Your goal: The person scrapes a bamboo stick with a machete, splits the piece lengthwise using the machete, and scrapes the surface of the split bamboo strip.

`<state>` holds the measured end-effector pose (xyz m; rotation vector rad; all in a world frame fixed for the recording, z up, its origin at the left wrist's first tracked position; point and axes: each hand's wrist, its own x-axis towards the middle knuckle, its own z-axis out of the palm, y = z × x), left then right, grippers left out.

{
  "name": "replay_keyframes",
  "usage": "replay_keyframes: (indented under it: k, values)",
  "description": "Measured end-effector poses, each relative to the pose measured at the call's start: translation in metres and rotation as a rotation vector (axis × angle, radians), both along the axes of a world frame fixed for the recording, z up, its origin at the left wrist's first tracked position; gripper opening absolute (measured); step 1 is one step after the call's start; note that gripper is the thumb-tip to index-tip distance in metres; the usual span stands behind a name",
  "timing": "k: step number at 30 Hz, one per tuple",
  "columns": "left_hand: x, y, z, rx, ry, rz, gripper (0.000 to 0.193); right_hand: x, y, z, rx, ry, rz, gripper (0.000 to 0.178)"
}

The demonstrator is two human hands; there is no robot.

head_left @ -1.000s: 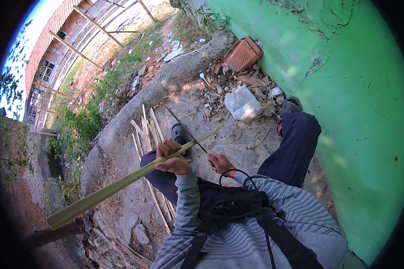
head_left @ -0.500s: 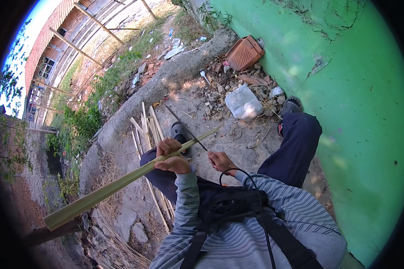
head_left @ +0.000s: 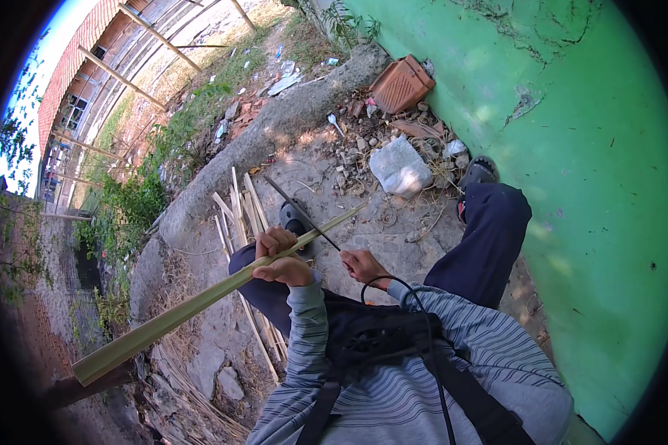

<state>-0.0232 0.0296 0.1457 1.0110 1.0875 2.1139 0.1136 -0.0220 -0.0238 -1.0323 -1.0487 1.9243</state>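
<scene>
A long pale-green split bamboo strip (head_left: 171, 317) slants across my lap, its wide end at the lower left and its narrow end past my knee. My left hand (head_left: 283, 259) is closed around it, thumb beneath and fingers curled over. In my right hand (head_left: 362, 265), a closed fist grips a long thin dark-bladed knife (head_left: 293, 202); its handle is mostly covered by the fingers. The blade crosses the strip just beyond my left hand, pointing away to the upper left. Whether its edge bites into the bamboo I cannot tell.
Several split bamboo strips (head_left: 251, 208) lie on the ground by my left foot. A white sack-like block (head_left: 401, 167), rubble and an orange-brown tile-like piece (head_left: 403, 84) lie ahead. A green wall (head_left: 586, 222) rises at right. A black cable (head_left: 429, 330) hangs near my right forearm.
</scene>
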Motion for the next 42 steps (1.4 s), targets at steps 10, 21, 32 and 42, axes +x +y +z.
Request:
replay_keyframes:
  k: [10,21,32,42]
  values:
    - [0.001,0.0,-0.002,0.008,-0.009,-0.011,0.088,0.009,0.008,-0.007,-0.011,-0.025,0.054,0.058]
    - [-0.008,0.002,-0.005,-0.002,-0.022,-0.016,0.088,0.006,0.012,-0.008,0.13,-0.131,0.032,0.057]
    - [-0.002,0.002,-0.004,0.032,-0.014,-0.05,0.087,0.01,0.007,-0.021,0.034,-0.055,0.045,0.056]
    - [0.002,0.002,0.0,0.036,0.006,-0.091,0.087,0.04,0.018,-0.077,-0.365,-0.278,-0.057,0.064]
